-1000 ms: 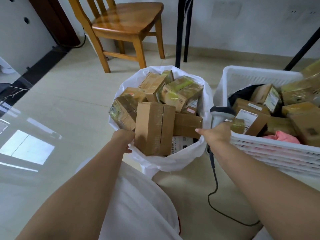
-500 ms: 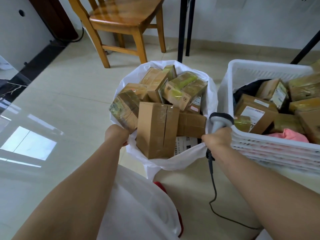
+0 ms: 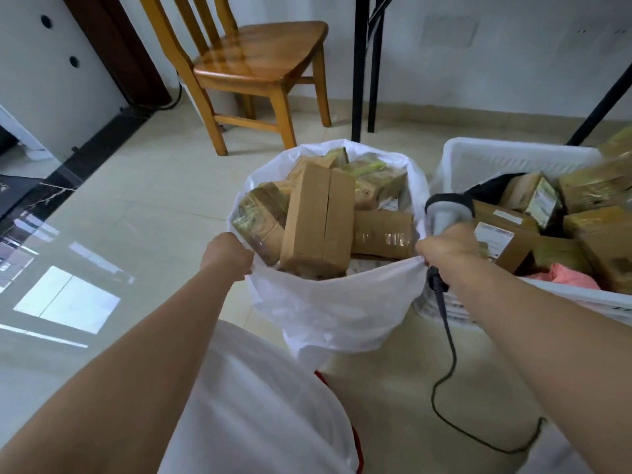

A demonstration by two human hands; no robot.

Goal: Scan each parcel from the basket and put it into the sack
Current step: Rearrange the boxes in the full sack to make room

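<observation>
Since a second ago both hands have hauled the near edge of the thin white plastic sack up and toward the body, so the rim now stands higher in front and hides the bottom of the tall plain cardboard parcel standing upright inside. Left hand has its fingers curled tight into a fist round the left side of the rim. Right hand is doing double duty: it pinches the right side of the rim and also holds the grey handheld barcode scanner, with the black scanner cable hanging down to the floor. Can't tell exactly which fingers are on what there.

My guess is the sack's getting shaken or pulled up to settle the brown taped boxes and make room, since it's stuffed nearly to the top. Keeping the scanner in hand saves picking it up again.

Plenty of parcels still sit in the white slatted plastic basket just beside the sack on the right, with a pink cloth thing among them. Wooden chair stands behind.
</observation>
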